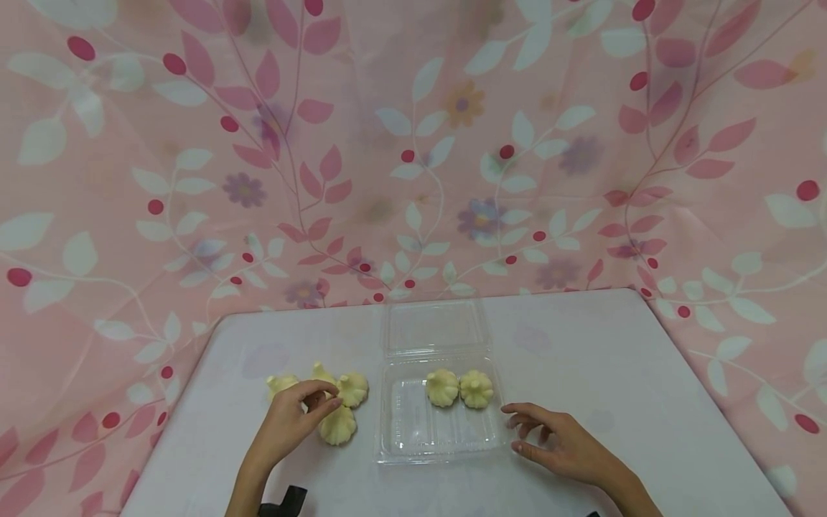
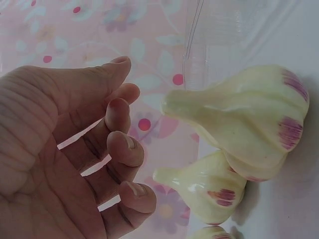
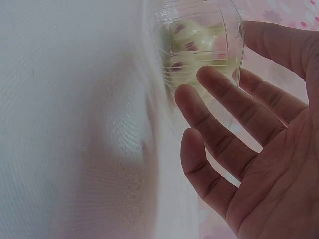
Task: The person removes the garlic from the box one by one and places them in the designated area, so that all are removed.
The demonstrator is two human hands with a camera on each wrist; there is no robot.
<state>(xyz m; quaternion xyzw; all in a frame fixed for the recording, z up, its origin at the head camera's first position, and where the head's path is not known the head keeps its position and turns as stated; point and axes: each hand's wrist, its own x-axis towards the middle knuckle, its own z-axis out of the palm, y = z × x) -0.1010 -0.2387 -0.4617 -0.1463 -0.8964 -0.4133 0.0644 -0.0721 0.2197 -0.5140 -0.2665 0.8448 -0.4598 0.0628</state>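
Several pale garlic bulbs (image 1: 337, 429), toy-like with purple streaks, lie grouped on the left of the table. Over them hovers my left hand (image 1: 287, 424), fingers loosely bent and nothing between them. In the left wrist view, a large garlic bulb (image 2: 249, 117) stands just beyond the fingertips. A clear plastic clamshell box (image 1: 413, 441) sits mid-table with its lid back. Two garlic bulbs (image 1: 476, 391) rest side by side in its right half. My right hand (image 1: 565, 441) is at the box's right side, fingers spread and holding nothing, thumb right at the rim in the right wrist view.
The raised-back clear lid (image 1: 436, 327) reaches toward the table's far edge. Behind the white tabletop (image 1: 601, 359) hangs a pink floral cloth (image 1: 362, 158), which also borders both sides. A dark object (image 1: 287, 499) shows by the left wrist.
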